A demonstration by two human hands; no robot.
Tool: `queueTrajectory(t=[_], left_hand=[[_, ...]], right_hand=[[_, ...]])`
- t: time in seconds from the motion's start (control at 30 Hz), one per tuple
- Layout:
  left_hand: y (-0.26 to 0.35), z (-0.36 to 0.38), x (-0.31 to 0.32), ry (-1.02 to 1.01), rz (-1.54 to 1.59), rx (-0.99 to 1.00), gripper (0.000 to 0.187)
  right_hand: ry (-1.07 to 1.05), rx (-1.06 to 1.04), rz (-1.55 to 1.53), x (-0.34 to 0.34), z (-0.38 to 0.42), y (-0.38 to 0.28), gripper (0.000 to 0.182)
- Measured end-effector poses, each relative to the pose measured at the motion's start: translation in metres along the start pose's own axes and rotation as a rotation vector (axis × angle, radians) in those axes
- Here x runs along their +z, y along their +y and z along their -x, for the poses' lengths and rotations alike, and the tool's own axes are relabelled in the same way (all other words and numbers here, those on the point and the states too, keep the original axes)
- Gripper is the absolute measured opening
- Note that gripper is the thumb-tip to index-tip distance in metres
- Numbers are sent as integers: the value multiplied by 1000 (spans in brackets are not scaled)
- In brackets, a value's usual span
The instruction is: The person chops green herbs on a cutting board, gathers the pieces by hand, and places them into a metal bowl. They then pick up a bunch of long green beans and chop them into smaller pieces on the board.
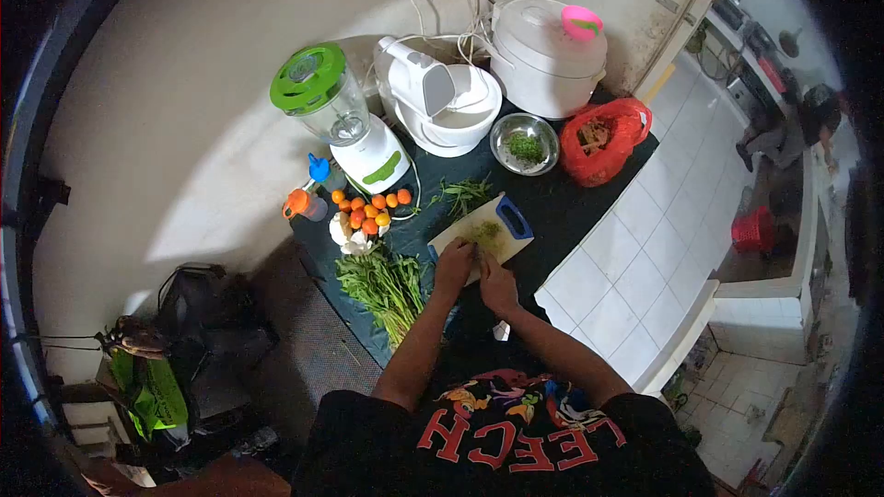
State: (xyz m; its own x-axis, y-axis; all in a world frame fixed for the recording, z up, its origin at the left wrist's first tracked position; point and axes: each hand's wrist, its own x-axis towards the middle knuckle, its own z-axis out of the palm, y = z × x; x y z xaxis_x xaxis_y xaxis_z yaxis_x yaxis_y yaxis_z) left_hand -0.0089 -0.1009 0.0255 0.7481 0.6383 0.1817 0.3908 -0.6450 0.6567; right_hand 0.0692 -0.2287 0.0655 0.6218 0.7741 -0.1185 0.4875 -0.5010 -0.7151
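A white cutting board [505, 237] with a blue handle lies at a slant in front of me, with finely chopped greens [486, 232] on it. Over the board's near left part, my left hand [454, 267] is closed with its fingers bent down; what they press or hold is hidden. Close beside it, my right hand [498, 285] is closed around what appears to be a knife, mostly covered by the fingers. Loose green leaves [463, 195] lie just past the board. A bundle of leafy stems [382, 290] rests left of my left arm.
Orange tomatoes [370, 212] and garlic [350, 237] sit near a green-lidded blender [368, 152]. Behind stand a white mixer [419, 83], a rice cooker [548, 55], a metal bowl [525, 143] of chopped greens and a red bag [603, 143]. Another person [787, 133] is far right.
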Motion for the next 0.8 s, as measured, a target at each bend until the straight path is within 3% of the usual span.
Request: queueTrajectory(t=[0.17, 0.37, 0.57, 0.63, 0.7, 0.8], left_hand=[[2, 2, 3, -46, -56, -71, 23], [4, 4, 7, 101, -29, 64, 20], [0, -1, 14, -5, -137, -75, 22], [1, -1, 18, 112, -74, -26, 21], [2, 0, 17, 134, -32, -15, 21], [7, -1, 9, 122, -17, -24, 20]], right_hand=[[-79, 90, 5, -6, 14, -3, 41], [-74, 71, 43, 0, 1, 16, 43], [-118, 79, 33, -19, 7, 8, 42], [-90, 77, 29, -23, 14, 0, 41], [-134, 158, 115, -23, 21, -5, 39], [-118, 115, 124, -13, 13, 3, 38]])
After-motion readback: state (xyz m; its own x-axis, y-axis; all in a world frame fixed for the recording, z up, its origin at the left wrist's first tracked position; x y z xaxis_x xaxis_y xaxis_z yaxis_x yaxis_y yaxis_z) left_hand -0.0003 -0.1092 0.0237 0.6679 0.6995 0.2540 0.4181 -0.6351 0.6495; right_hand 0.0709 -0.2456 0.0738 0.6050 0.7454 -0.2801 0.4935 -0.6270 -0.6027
